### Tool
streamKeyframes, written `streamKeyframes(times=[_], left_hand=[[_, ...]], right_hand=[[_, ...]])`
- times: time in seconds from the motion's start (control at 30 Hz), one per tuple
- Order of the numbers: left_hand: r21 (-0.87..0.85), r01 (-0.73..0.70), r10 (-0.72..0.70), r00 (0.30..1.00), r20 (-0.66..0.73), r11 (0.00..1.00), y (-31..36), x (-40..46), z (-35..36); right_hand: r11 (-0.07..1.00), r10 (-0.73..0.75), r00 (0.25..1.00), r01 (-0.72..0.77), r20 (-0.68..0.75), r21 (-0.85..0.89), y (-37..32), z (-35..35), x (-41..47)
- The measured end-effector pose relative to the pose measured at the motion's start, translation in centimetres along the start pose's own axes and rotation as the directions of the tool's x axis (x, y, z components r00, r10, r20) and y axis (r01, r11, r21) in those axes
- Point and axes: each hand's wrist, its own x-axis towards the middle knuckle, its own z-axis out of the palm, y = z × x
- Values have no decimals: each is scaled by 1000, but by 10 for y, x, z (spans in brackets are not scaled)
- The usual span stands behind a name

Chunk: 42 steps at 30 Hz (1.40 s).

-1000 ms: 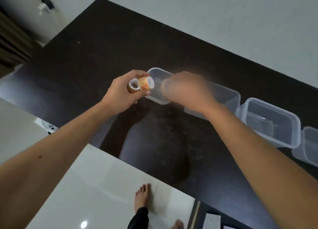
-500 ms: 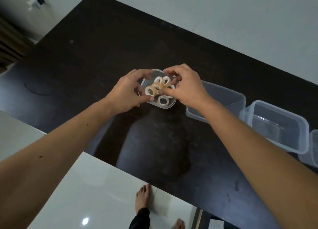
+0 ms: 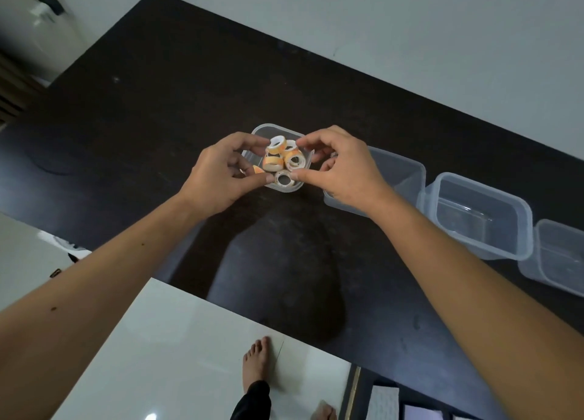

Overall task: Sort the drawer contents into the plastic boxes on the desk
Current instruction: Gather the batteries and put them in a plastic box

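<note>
both hands meet over a small clear plastic box (image 3: pixel 262 132) that stands on the dark surface (image 3: pixel 158 103), the leftmost of a row of clear boxes. the box holds a loose heap of small tape rolls (image 3: pixel 286 162), orange and white with pale cores, some lying flat and some tilted on edge. the left hand (image 3: pixel 218 176) curls in from the left side of the box; its thumb and fingers (image 3: pixel 249 141) are narrowly parted around the heap, the thumb tip down by the near rim, and one orange roll (image 3: pixel 256 169) shows between thumb and fingers, though whether it is truly pinched cannot be told. the right hand (image 3: pixel 344 173) comes in from the right, its fingers (image 3: pixel 311 140) bent and close together, the forefinger touching the upper rolls and the thumb tip pressed just beside the flat roll (image 3: pixel 283 179) nearest the front rim. the two thumbs nearly touch at that rim. to the right stand a second box (image 3: pixel 407 170), partly behind the right wrist, then a third box (image 3: pixel 483 214) and a fourth box (image 3: pixel 559 258) at the frame edge, each just beside the next. below the surface edge, a bare foot (image 3: pixel 257 361) rests on the pale floor (image 3: pixel 173 340).
</note>
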Motion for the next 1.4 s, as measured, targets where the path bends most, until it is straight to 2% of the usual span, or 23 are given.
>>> streamKeyframes(times=[0.27,0.47,0.67,0.87,1.13,1.4], left_hand=[[-32,-21,22,1000,11,999,28,-55,40],[2,-34,34,999,23,999,54,-141,100],[-40,59,-53,991,121,997,62,-251,197],[-29,166,-152,952,264,986,44,-326,277],[27,209,-202,896,395,978,11,-346,335],[117,162,-199,856,477,980,-14,-358,377]], right_hand=[[1000,-28,998,29,-63,12,3,-32,-89],[997,17,999,-13,-46,73,29,-52,-208],[986,107,993,-111,45,125,74,-54,-357],[964,226,965,-242,137,115,134,-43,-469],[929,349,931,-358,108,87,204,-21,-536],[940,340,931,-331,136,-87,243,10,-557]])
